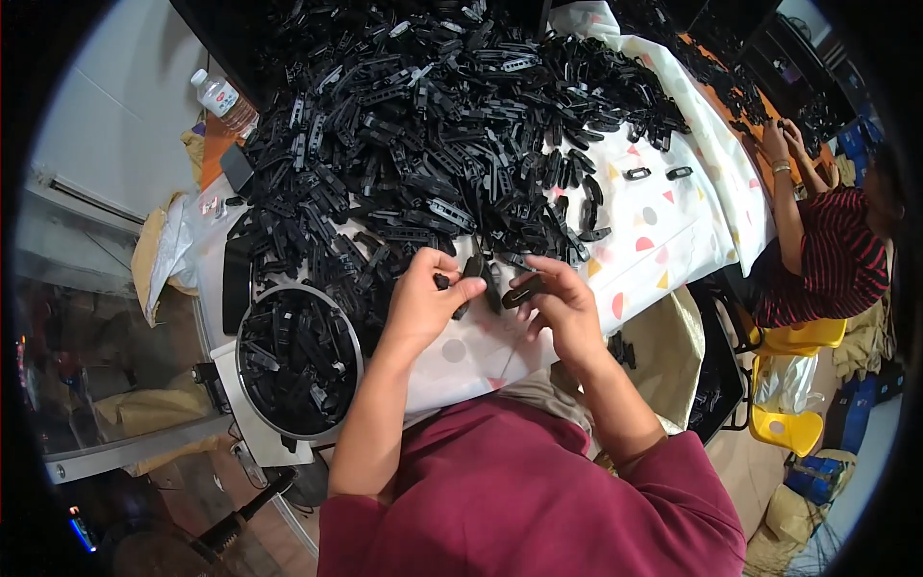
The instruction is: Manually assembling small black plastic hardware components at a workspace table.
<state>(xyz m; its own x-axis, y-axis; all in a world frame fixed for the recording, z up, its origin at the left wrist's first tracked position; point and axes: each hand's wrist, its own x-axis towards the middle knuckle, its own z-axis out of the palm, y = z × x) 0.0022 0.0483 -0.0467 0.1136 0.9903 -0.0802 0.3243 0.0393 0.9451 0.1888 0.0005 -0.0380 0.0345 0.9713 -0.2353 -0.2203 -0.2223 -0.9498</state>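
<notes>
A large heap of black plastic parts, long and narrow, spreads over the table in front of me. At its near edge my left hand pinches a dark narrow plastic part between thumb and fingers; a small black knob-like end shows by its palm. Just to the right, my right hand grips a black oval plastic piece between thumb and fingertips. The two pieces are close but apart. Two small black oval pieces with light centres lie on the patterned cloth to the right.
A round black tub full of similar parts stands left of my left forearm. A patterned white cloth covers the table. A plastic bottle stands at the far left. At right, a person in a striped shirt handles black parts, near yellow stools.
</notes>
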